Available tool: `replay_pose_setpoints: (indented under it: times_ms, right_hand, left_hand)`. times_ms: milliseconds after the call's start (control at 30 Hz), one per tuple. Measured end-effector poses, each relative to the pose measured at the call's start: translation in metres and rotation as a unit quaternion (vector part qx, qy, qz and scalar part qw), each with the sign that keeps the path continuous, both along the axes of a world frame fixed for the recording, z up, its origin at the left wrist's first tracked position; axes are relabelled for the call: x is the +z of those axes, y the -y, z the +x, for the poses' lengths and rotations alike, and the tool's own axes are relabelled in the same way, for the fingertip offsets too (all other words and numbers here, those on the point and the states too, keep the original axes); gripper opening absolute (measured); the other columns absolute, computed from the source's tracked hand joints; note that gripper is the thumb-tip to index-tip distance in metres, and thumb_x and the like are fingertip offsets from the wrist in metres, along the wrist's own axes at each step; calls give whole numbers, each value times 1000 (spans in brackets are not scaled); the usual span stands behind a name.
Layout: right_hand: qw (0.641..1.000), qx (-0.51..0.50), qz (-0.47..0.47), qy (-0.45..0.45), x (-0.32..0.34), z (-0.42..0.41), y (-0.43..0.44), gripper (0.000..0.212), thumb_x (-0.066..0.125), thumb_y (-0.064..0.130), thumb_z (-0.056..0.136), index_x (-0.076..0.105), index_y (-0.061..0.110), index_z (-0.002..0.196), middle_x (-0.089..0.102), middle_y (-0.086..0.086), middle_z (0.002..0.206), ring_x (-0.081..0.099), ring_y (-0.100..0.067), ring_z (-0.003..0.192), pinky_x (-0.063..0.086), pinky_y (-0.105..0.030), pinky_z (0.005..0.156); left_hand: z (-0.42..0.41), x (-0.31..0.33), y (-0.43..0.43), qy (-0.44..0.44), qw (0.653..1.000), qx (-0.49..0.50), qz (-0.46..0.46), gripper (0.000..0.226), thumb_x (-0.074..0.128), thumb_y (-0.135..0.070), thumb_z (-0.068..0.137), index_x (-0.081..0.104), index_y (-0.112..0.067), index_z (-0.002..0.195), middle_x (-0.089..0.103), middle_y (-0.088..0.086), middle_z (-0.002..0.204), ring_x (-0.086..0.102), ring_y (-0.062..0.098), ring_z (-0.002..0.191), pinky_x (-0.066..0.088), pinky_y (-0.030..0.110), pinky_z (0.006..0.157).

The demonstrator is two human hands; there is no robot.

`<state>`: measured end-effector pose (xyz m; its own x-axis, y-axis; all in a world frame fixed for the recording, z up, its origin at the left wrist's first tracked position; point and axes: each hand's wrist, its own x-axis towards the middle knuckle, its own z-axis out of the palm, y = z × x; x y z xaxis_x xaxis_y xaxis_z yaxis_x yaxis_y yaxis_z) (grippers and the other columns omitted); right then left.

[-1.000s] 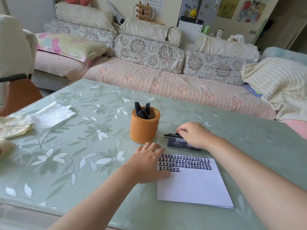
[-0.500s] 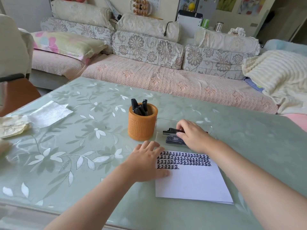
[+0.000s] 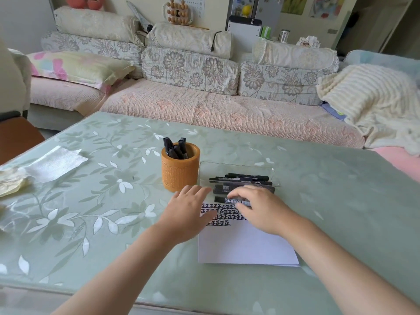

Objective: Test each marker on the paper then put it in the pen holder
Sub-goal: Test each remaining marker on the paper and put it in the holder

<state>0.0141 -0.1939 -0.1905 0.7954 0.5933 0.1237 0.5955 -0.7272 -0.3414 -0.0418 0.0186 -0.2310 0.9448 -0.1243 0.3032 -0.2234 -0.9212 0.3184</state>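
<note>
An orange pen holder (image 3: 180, 171) with several black markers (image 3: 176, 148) stands mid-table. To its right a clear tray (image 3: 275, 178) holds several more black markers (image 3: 245, 178). In front lies white paper (image 3: 245, 246) with rows of black marks at its top. My right hand (image 3: 261, 209) holds one black marker (image 3: 227, 200) sideways just above the paper's top edge, in front of the tray. My left hand (image 3: 188, 212) lies flat with fingers apart on the paper's top left corner, near the holder's base.
The table has a green floral cover (image 3: 91, 201). A white tissue (image 3: 54, 163) and a crumpled yellowish wrapper (image 3: 11, 183) lie at the far left. A sofa with cushions (image 3: 204, 105) runs behind the table's far edge.
My right hand has drawn back from the tray toward the paper, bringing one marker with it. The left hand has stayed on the paper's corner.
</note>
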Motion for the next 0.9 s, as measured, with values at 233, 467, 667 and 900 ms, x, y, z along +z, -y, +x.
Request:
replay_pose_setpoints:
  times_ms: [233,467,667,900]
  right_hand:
    - [990,-11,124,-72,-1,-14,1,36,64,6,83,62,37,102,64,12,100,55,8,83,43,-10,73]
    - [972,-54,200,-109,0,-10,14,27,74,9,78,65,33,87,71,13,90,65,1,87,51,-19,82]
    - [875,-79,401,-261,6,-13,12,13,75,3,82,71,14,89,65,3,68,52,-11,55,42,-22,52]
    - [835,-69,462,-291,1,-15,9,15,46,22,102,57,12,101,67,-7,77,65,-21,68,56,-29,64]
  left_hand:
    - [-7,15,13,41,995,-54,-70,28,63,-29,90,63,-27,117,64,-10,102,55,13,93,42,27,77]
    - [-8,24,8,51,995,-17,-86,18,63,-30,91,69,-32,107,56,-23,88,50,4,87,47,27,72]
    - [-7,22,13,32,995,-33,-84,18,59,-44,89,70,-36,100,60,-18,88,52,6,88,49,32,72]
    - [-9,22,32,20,995,-69,-74,44,36,-63,85,69,-35,90,61,-18,83,53,1,81,46,25,67]
